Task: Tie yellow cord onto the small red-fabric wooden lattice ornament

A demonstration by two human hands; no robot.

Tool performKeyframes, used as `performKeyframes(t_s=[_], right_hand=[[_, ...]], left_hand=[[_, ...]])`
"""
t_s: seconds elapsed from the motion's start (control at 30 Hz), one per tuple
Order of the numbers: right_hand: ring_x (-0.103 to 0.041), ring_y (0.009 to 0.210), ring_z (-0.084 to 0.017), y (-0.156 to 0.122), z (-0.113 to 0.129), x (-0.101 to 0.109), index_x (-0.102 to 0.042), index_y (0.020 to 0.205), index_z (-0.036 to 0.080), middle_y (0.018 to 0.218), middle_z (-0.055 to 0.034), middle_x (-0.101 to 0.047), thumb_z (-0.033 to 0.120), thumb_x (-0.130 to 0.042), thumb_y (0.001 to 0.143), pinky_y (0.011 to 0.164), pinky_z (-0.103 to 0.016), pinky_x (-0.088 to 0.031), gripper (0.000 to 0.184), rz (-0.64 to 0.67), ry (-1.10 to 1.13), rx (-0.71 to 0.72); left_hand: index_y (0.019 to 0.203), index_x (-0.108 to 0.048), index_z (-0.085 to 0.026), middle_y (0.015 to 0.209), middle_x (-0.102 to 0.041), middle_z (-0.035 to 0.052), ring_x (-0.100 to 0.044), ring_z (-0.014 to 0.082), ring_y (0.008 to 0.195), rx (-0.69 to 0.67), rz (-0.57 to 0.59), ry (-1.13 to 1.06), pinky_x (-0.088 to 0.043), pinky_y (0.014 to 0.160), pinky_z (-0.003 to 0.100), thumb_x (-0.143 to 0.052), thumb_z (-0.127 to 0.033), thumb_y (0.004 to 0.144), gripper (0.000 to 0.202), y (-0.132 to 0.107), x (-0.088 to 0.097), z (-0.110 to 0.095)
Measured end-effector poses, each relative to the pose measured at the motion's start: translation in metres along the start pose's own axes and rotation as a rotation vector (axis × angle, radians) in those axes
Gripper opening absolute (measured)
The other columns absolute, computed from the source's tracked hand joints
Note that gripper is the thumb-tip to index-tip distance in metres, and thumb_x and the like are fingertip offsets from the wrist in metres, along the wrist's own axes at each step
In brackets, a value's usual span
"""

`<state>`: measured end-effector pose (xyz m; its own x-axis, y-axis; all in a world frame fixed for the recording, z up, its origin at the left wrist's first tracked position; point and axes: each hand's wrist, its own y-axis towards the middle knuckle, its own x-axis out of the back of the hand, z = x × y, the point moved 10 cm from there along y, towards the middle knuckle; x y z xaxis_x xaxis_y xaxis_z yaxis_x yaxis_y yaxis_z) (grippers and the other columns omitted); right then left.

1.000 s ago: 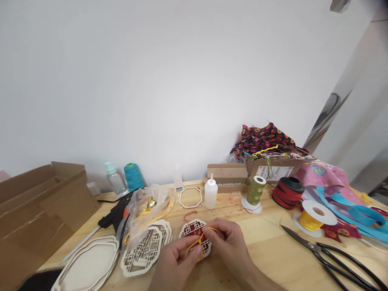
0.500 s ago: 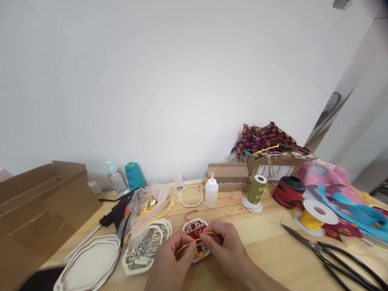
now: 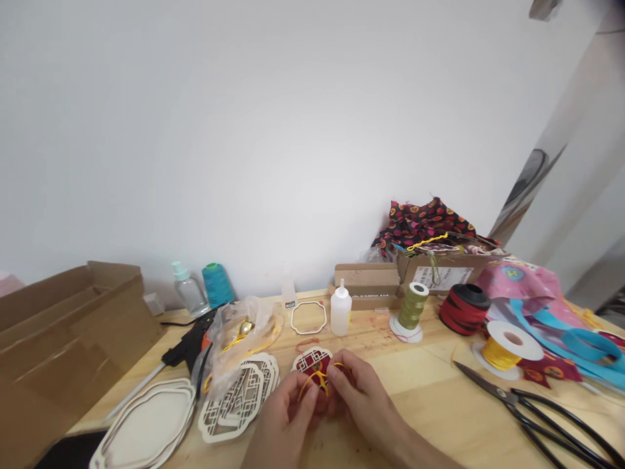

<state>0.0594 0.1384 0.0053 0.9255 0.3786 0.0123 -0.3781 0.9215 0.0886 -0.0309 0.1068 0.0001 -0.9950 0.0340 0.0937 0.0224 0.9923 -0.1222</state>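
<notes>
Between my hands runs a thin yellow cord (image 3: pixel 319 376), looped and crossed on itself. My left hand (image 3: pixel 288 410) pinches one part of it between thumb and fingers. On the other side, my right hand (image 3: pixel 361 397) is closed on another part of the same cord. Just behind and beneath the fingers lies an ornament (image 3: pixel 312 359) with a pale lattice frame over dark red fabric, its lower part hidden by my hands. A short red cord (image 3: pixel 307 342) extends from its top. Left of my left hand are several loose pale lattice frames (image 3: pixel 232 407).
At left are pale oval plates (image 3: pixel 146 417), a glue gun (image 3: pixel 188 345), a plastic bag (image 3: pixel 249 319) and a cardboard box (image 3: pixel 112 312). A white squeeze bottle (image 3: pixel 340 309) stands ahead. Thread spools, a yellow cord spool (image 3: pixel 502 352) and black scissors (image 3: pixel 512 397) lie right.
The yellow cord, stretched between my hands before, now forms a crossed loop. My hands have come closer together and cover more of the ornament's lower part.
</notes>
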Motion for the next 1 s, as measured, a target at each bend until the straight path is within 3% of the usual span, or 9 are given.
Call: performKeyframes(t_s=[0.17, 0.27, 0.37, 0.57, 0.8, 1.0], right_hand=[[-0.048, 0.055, -0.01, -0.001, 0.014, 0.0, -0.05, 0.071, 0.015, 0.061, 0.0013, -0.051, 0.032, -0.042, 0.08, 0.051, -0.018, -0.036, 0.02, -0.002, -0.016, 0.058], [-0.046, 0.06, -0.011, -0.003, 0.024, 0.002, -0.052, 0.071, 0.014, 0.063, 0.0007, -0.051, 0.028, -0.045, 0.078, 0.054, -0.019, -0.036, 0.018, -0.014, -0.043, 0.091], [-0.045, 0.058, -0.01, -0.005, 0.028, 0.002, -0.053, 0.069, 0.013, 0.061, 0.0008, -0.05, 0.027, -0.046, 0.077, 0.052, -0.019, -0.035, 0.017, -0.01, -0.047, 0.083], [-0.043, 0.055, -0.009, -0.004, 0.027, 0.006, -0.054, 0.067, 0.012, 0.058, 0.0017, -0.049, 0.026, -0.047, 0.076, 0.051, -0.018, -0.033, 0.018, -0.037, -0.054, 0.077], [-0.049, 0.058, -0.011, -0.001, 0.018, 0.008, -0.056, 0.067, 0.011, 0.06, -0.0004, -0.054, 0.028, -0.05, 0.074, 0.054, -0.02, -0.038, 0.019, -0.051, 0.048, 0.033], [-0.053, 0.059, -0.012, 0.0, 0.021, 0.006, -0.058, 0.067, 0.011, 0.061, -0.0013, -0.058, 0.027, -0.052, 0.073, 0.054, -0.02, -0.041, 0.018, -0.047, 0.05, 0.043]], left_hand=[[0.064, -0.053, -0.017, 0.06, -0.054, -0.002, -0.051, 0.0139, 0.06, -0.085, -0.068, 0.118, -0.041, 0.058, 0.023, -0.048, -0.031, 0.073, 0.017, 0.002, 0.01, -0.005], [0.075, -0.056, -0.018, 0.064, -0.058, -0.0009, -0.054, 0.015, 0.062, -0.078, -0.101, 0.061, -0.042, 0.057, 0.023, -0.053, -0.028, 0.07, 0.011, 0.003, 0.013, -0.005], [0.082, -0.058, -0.018, 0.064, -0.063, -0.0001, -0.057, 0.0175, 0.067, -0.06, -0.128, 0.048, -0.044, 0.061, 0.024, -0.056, -0.028, 0.067, 0.019, 0.003, 0.016, -0.01], [0.074, -0.066, -0.017, 0.074, -0.069, 0.0037, -0.06, 0.0217, 0.074, -0.012, -0.13, 0.103, -0.046, 0.067, 0.026, -0.058, -0.032, 0.064, 0.02, -0.001, 0.015, -0.017], [0.074, -0.067, -0.016, 0.065, -0.067, 0.0031, -0.058, 0.0212, 0.068, -0.042, -0.106, 0.239, -0.045, 0.061, 0.025, -0.056, -0.034, 0.065, 0.023, -0.001, 0.012, -0.016], [0.075, -0.067, -0.016, 0.063, -0.066, 0.0021, -0.057, 0.0191, 0.065, -0.088, -0.087, 0.186, -0.044, 0.059, 0.024, -0.055, -0.032, 0.067, 0.022, -0.002, 0.008, -0.021]])
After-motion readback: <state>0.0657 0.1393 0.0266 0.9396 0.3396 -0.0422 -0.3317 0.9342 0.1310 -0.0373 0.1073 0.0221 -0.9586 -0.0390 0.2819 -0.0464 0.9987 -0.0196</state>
